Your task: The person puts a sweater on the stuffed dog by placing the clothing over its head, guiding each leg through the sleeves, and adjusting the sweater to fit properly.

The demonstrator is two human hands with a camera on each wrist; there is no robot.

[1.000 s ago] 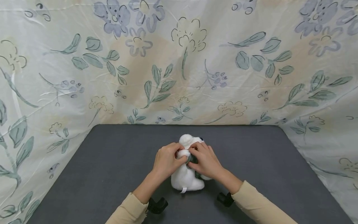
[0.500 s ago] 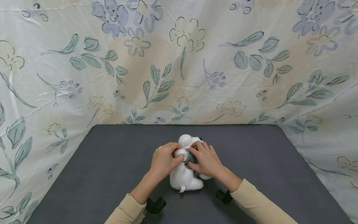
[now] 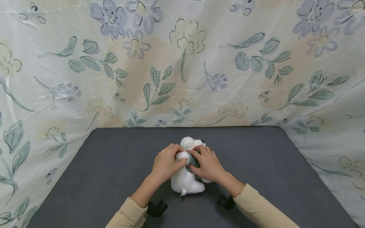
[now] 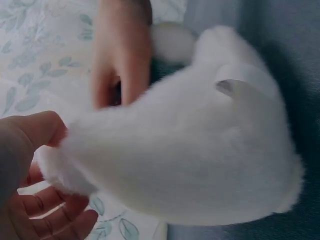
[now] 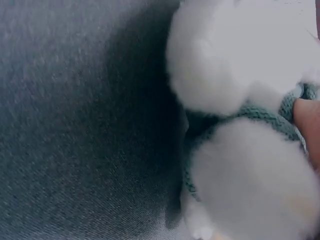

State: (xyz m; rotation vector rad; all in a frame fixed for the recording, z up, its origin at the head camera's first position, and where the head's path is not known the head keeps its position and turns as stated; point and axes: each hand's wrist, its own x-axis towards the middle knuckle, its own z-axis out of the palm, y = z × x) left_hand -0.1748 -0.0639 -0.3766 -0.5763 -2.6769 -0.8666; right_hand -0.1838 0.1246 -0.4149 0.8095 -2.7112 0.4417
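Observation:
A white plush toy (image 3: 185, 182) with a black nose sits on the dark table, its head turned to the right and a white tag low on its back. A green knitted garment (image 5: 265, 117) runs round one of its limbs. My left hand (image 3: 166, 163) grips a rounded white limb (image 4: 62, 172) at the toy's near side, thumb against the fur. On the toy's chest side, my right hand (image 3: 209, 163) pinches the green knit between thumb and fingers. The toy's front is largely hidden behind that hand.
The dark grey table (image 3: 119, 152) spreads out around the toy. Behind it and along both sides hangs a pale floral cloth (image 3: 182, 63). Black wrist mounts (image 3: 156, 209) sit below the beige sleeves (image 3: 128, 212).
The head view has drifted slightly, shifting everything a little left in it. More of the green knit shows between my hands. Both hands keep hold at nearly the same spots.

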